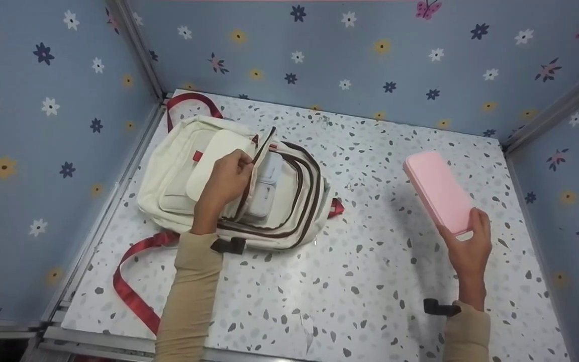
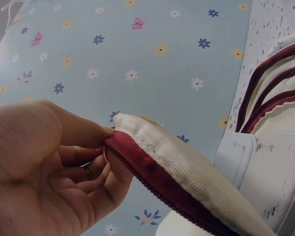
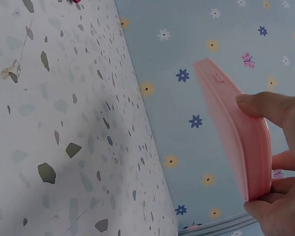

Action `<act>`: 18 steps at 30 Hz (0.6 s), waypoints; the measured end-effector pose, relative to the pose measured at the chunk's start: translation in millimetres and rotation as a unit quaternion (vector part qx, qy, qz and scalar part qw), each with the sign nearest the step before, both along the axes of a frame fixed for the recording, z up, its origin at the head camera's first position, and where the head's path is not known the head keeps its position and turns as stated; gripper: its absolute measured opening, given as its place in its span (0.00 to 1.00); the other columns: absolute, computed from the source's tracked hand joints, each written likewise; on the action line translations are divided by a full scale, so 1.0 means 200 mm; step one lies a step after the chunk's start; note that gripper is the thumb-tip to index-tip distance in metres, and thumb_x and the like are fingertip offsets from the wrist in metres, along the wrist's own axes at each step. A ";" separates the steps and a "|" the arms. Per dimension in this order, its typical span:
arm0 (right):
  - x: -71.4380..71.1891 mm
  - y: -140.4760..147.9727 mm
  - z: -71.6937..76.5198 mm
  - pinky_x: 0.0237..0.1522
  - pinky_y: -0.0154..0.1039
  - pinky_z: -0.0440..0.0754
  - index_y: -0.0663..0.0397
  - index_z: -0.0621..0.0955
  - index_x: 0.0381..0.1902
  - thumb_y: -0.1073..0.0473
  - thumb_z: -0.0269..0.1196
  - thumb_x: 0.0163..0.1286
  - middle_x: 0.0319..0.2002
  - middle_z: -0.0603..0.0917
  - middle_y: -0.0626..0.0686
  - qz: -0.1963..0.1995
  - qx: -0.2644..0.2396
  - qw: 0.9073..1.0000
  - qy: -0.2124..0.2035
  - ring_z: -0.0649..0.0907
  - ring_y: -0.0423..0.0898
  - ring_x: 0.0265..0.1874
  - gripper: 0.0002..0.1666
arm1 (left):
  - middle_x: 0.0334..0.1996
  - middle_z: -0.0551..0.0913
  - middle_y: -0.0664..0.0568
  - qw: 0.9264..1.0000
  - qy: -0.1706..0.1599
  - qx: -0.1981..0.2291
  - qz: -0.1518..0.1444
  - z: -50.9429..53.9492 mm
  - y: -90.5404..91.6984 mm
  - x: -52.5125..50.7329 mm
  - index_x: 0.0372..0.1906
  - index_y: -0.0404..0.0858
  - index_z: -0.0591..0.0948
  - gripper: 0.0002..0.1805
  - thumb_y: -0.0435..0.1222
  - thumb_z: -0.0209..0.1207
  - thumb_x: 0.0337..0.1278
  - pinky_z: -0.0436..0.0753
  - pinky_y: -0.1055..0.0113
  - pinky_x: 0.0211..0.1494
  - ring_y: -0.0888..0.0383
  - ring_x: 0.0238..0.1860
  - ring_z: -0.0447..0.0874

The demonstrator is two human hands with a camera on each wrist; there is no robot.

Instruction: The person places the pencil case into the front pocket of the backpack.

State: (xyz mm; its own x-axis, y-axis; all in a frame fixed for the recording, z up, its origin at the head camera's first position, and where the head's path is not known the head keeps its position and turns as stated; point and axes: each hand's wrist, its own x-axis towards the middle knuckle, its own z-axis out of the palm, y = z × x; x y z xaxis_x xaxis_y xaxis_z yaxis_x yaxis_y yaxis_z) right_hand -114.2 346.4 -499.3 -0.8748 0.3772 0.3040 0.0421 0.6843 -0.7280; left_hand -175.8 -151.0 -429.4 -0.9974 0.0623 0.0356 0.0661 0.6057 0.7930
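A cream backpack [image 1: 289, 221] with dark red zippers lies on the table, its compartment unzipped. My left hand [image 1: 229, 176] pinches the zippered edge of the backpack's flap [image 2: 187, 182] between thumb and fingers and holds it raised. Inside the opening sit pale grey-white cases [image 1: 261, 198]. Another flat, off-white piece [image 1: 224, 146] lies on the backpack's front, partly behind my left hand. Off to the right, my right hand [image 1: 473, 246] grips one end of a pink plastic case [image 1: 440, 188], held tilted above the table; its narrow side shows in the right wrist view.
Red straps [image 1: 136, 301] spread from the backpack toward the table's front and back left. The speckled white table [image 1: 350, 281] is bordered by flower-patterned panels [image 1: 319, 55] at the back and both sides. A red tab [image 1: 336, 207] sticks out at the backpack's right end.
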 end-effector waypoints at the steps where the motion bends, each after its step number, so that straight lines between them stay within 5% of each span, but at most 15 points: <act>1: 0.00 -0.01 0.00 0.68 0.46 0.63 0.55 0.69 0.67 0.55 0.73 0.53 0.62 0.69 0.54 0.004 0.002 1.000 0.001 0.70 0.49 0.61 0.44 | 0.41 0.80 0.40 1.000 0.000 0.000 0.000 0.00 0.00 0.00 0.46 0.30 0.76 0.11 0.34 0.49 0.68 0.75 0.56 0.48 0.48 0.42 0.77; 6: -0.01 -0.06 0.01 0.69 0.44 0.62 0.55 0.69 0.67 0.55 0.74 0.53 0.62 0.70 0.54 0.031 0.005 0.999 0.017 0.70 0.49 0.61 0.45 | 0.40 0.80 0.40 1.000 0.003 0.000 -0.001 0.00 0.00 0.00 0.46 0.30 0.76 0.11 0.33 0.49 0.68 0.75 0.56 0.48 0.48 0.42 0.77; 18: -0.03 -0.18 0.03 0.64 0.24 0.59 0.57 0.67 0.68 0.60 0.75 0.50 0.62 0.70 0.56 0.093 0.005 0.994 0.057 0.70 0.49 0.63 0.48 | 0.40 0.80 0.39 1.000 0.008 -0.001 0.004 0.01 0.01 0.00 0.45 0.29 0.77 0.11 0.33 0.50 0.67 0.76 0.55 0.49 0.48 0.42 0.78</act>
State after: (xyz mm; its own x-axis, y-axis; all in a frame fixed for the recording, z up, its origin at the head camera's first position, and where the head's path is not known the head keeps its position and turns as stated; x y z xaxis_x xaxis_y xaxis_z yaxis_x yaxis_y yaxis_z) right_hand -120.8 310.7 -493.4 -0.8887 0.2094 0.4080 -0.1677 0.6797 -0.7140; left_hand -176.1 -149.2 -428.3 -0.9972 0.0545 0.0511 0.0737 0.6078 0.7907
